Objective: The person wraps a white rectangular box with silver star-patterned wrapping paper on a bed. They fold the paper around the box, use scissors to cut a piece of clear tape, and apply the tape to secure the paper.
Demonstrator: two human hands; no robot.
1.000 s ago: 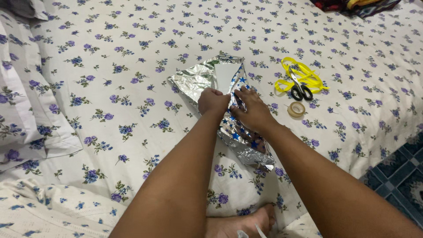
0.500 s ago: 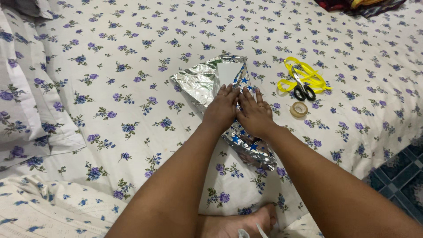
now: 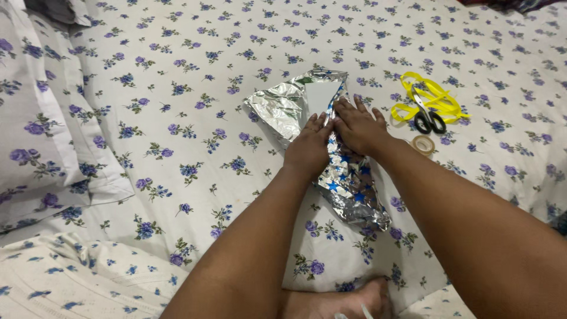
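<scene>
Foil wrapping paper (image 3: 331,159), silver with blue stars, lies mid-bed on the flowered sheet (image 3: 177,88), crumpled and partly folded over a flat parcel whose white face (image 3: 322,97) shows at the far end. Left hand (image 3: 310,147) rests palm-down on the foil, fingers flat and together, gripping nothing. Right hand (image 3: 357,127) lies just beside it, touching, fingers spread, also pressing flat; neither hand closes on anything.

Handling, as a judgement: sheet looks thin, light, slick and crease-prone, likely to spring open unless pinned. Tears easily at sharp folds. Best held by flat pressure on the fold line or pinched at a free edge.

Right of the hands: yellow ribbon (image 3: 434,94) in loose loops, black-handled scissors (image 3: 428,118) lying on it, clear tape roll (image 3: 423,144) nearer. No containers visible; the only enclosure is the foil itself, its contents mostly hidden. Pillows (image 3: 35,136) at left.
</scene>
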